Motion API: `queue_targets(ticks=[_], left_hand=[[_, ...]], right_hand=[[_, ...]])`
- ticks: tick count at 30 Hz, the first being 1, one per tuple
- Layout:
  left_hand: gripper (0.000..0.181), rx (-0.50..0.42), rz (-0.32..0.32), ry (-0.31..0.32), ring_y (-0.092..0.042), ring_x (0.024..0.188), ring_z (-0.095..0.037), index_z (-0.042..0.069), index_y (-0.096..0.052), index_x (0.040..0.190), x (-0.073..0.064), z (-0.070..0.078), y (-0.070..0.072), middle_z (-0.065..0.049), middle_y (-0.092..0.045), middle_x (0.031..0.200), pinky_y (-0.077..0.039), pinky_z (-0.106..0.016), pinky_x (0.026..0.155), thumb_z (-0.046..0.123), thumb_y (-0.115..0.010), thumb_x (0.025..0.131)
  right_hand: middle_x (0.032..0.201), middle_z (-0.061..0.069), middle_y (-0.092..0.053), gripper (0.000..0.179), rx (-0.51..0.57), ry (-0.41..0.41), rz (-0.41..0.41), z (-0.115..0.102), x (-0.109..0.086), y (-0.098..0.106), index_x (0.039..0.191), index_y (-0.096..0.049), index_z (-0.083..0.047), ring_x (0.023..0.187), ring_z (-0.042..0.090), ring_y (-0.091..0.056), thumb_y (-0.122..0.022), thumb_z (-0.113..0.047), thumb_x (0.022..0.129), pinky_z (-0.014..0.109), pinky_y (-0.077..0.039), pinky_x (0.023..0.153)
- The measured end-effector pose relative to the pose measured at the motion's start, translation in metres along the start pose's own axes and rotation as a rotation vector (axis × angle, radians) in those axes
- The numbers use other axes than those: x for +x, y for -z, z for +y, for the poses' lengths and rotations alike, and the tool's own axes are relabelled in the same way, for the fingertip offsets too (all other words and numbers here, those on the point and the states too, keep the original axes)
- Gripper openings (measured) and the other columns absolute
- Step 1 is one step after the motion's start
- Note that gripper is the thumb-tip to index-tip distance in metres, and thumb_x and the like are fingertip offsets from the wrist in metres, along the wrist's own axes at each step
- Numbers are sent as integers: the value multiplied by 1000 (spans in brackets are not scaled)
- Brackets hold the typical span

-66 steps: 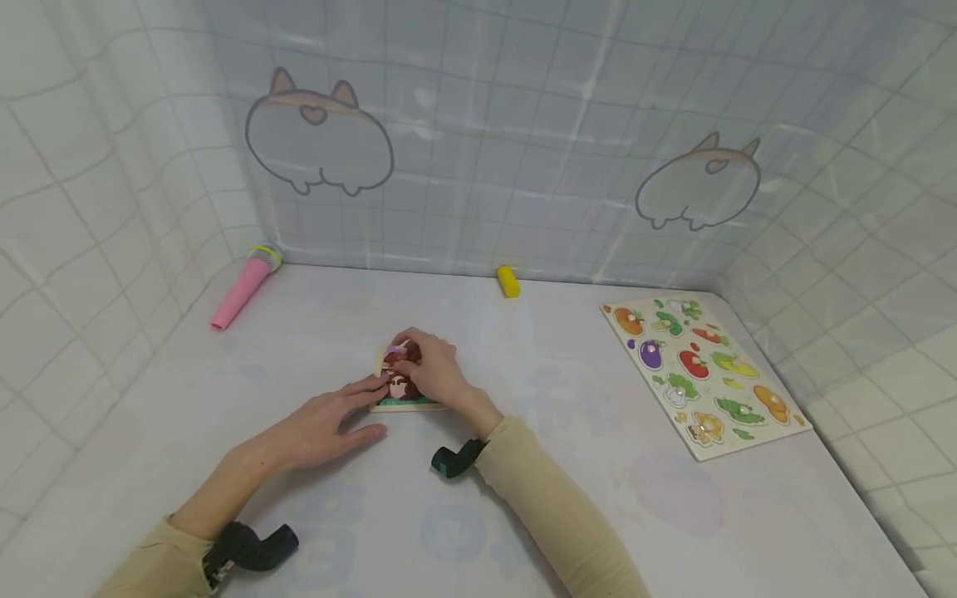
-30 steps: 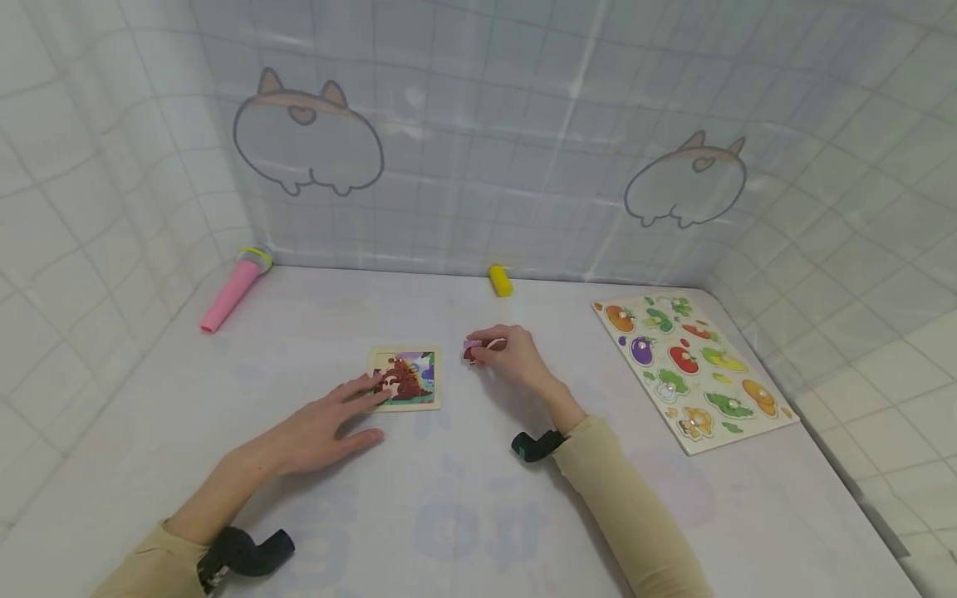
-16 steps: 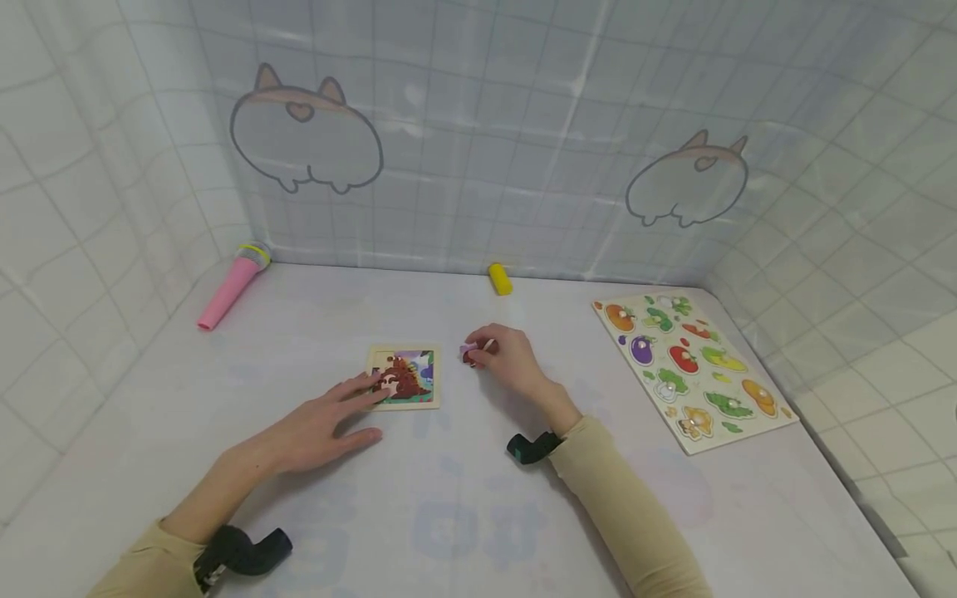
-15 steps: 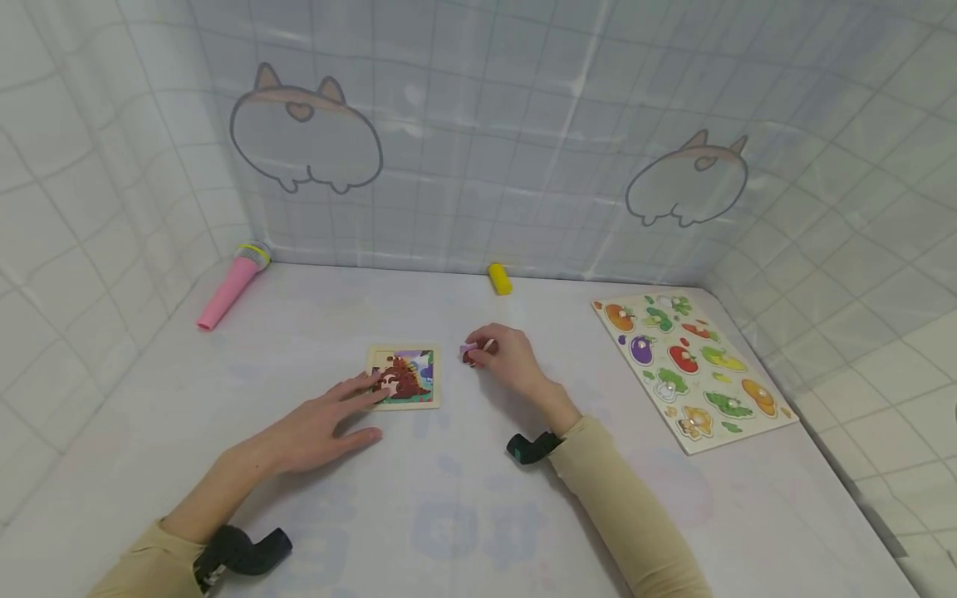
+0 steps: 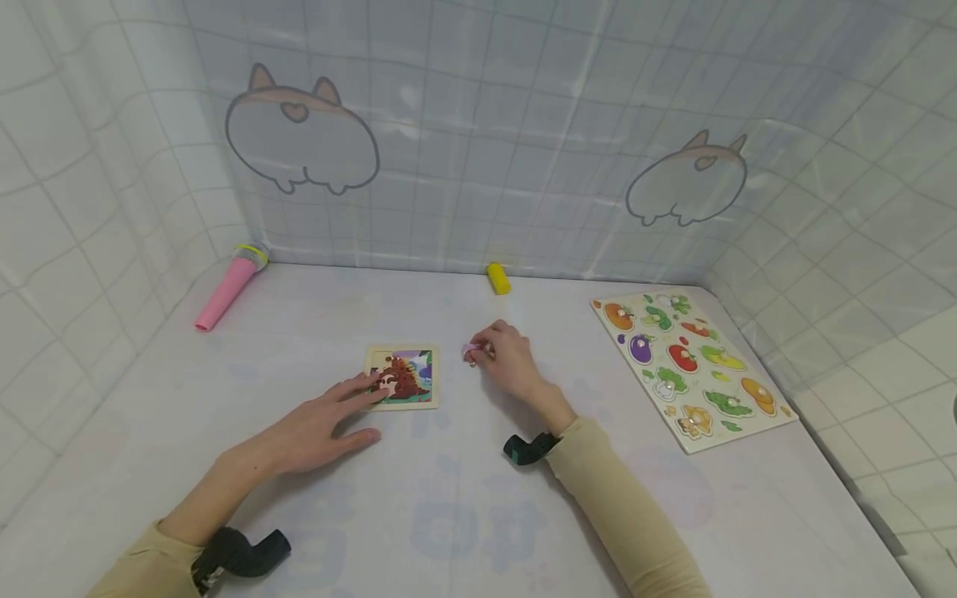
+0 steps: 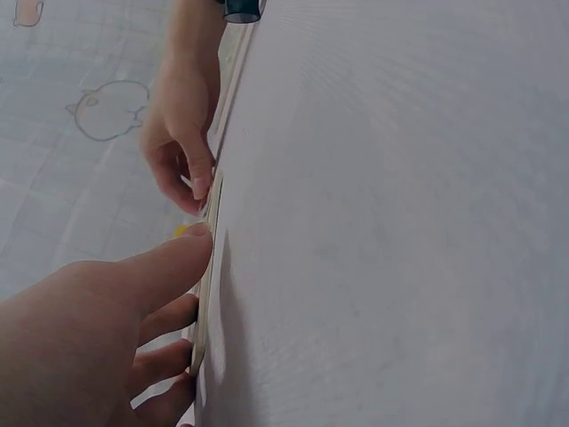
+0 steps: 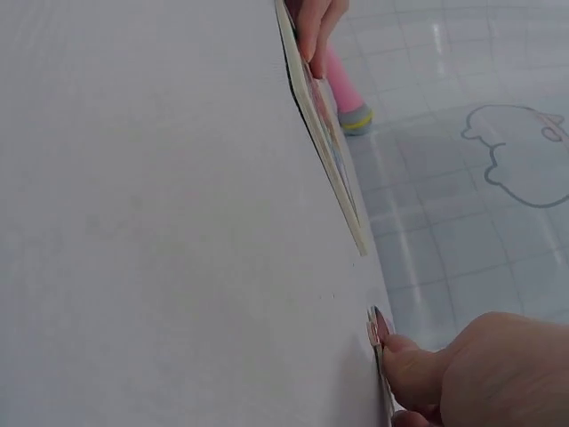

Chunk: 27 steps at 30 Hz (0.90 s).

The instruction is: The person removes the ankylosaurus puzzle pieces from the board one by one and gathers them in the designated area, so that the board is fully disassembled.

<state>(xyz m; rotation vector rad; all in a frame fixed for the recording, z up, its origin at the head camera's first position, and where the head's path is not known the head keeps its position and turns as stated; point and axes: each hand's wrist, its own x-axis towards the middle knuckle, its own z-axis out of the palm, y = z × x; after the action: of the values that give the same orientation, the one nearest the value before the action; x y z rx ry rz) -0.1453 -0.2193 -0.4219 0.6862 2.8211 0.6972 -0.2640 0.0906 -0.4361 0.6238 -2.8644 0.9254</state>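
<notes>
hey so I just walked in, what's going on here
A person has the fingers of the left hand resting on a small framed picture puzzle. The right hand pinches a small piece to the right of it, apart from the frame. The puzzle's far left corner looks bare. Around them lie a pink microphone, a yellow block and a vegetable board, with neither hand on them.
</notes>
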Motion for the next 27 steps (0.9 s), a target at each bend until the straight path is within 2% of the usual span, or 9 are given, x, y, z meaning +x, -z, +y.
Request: queue_targets(ticks=[9, 17, 27], left_hand=[[67, 7, 8, 5, -30, 146, -43, 22, -45, 152, 0, -2, -3, -11, -33, 161, -36, -66, 108, 56, -58, 96], [69, 21, 13, 20, -31, 146, -44, 21, -46, 151, 1, 1, -4, -12, -34, 160, -37, -66, 108, 58, -59, 95], [70, 23, 28, 24, -30, 146, -43, 20, -43, 153, 2, 5, -6, -15, -33, 160, -33, -65, 111, 60, -54, 96]], right_hand=[[109, 7, -59, 20, 8, -25, -26, 5, 0, -2, 111, -71, -7, 100, 23, -55, -69, -21, 96, 42, -40, 89], [108, 6, -59, 19, 7, -5, -24, 7, 1, -1, 110, -70, -8, 99, 22, -55, -69, -21, 96, 41, -41, 87], [106, 5, -58, 16, 27, -10, -21, 7, 0, 0, 107, -66, -9, 98, 22, -55, -70, -19, 95, 40, -39, 86]])
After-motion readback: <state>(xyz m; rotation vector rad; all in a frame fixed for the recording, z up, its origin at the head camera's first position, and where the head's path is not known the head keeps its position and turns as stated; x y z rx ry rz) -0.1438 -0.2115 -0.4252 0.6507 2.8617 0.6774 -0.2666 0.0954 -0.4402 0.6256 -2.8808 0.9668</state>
